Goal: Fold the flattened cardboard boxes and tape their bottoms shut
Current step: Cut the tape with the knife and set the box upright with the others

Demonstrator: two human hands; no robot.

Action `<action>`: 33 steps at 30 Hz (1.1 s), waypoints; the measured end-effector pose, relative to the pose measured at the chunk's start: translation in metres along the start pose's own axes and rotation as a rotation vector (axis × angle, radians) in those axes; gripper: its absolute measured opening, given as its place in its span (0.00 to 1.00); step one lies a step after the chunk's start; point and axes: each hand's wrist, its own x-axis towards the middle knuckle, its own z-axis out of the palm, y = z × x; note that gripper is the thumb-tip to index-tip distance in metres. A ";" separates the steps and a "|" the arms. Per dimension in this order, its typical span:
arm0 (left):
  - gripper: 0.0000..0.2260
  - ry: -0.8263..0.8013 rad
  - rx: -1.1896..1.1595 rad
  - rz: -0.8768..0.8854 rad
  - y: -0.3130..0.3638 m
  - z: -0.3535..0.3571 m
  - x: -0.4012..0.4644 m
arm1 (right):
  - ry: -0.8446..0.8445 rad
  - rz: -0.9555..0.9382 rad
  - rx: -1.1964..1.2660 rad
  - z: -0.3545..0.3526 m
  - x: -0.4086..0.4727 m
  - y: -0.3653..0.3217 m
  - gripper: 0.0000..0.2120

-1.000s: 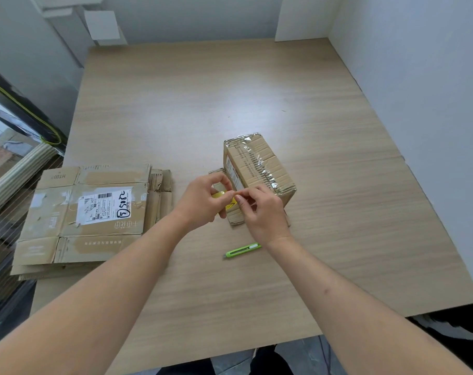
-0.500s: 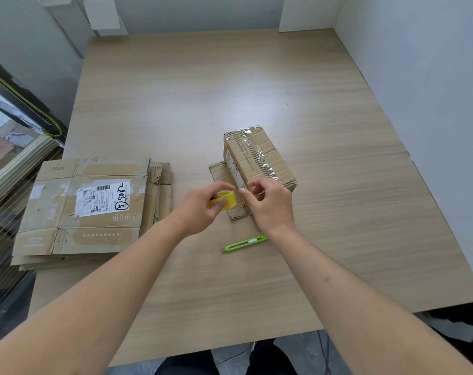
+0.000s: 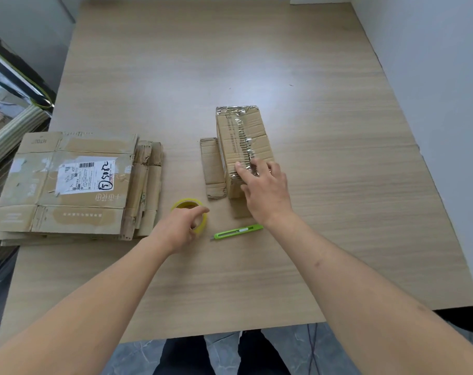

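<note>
A small folded cardboard box stands in the middle of the table, with clear tape running along its top seam and over both ends. One loose flap lies flat on the table at its left side. My right hand presses with straight fingers on the taped near end of the box. My left hand holds a yellow tape roll that sits on the table, thumb across its top and fingers at its near rim. A stack of flattened boxes lies at the left edge.
A green utility knife lies on the wooden table just in front of the box, between my two hands. A white wall runs along the right side. Striped material and a rail stand beyond the left table edge.
My left hand has carried the tape roll away from the box, down and to the left onto the table. My right hand has moved onto the box's near end.
</note>
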 end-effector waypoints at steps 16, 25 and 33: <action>0.17 0.554 -0.020 0.440 0.057 -0.047 0.068 | 0.214 -0.123 0.158 0.012 0.012 0.021 0.26; 0.18 0.432 -0.083 0.577 0.035 -0.057 0.075 | 0.262 -0.177 0.245 0.009 -0.001 0.052 0.08; 0.18 0.444 -0.109 0.490 0.047 -0.056 0.077 | 0.268 0.002 0.282 0.012 0.006 0.050 0.10</action>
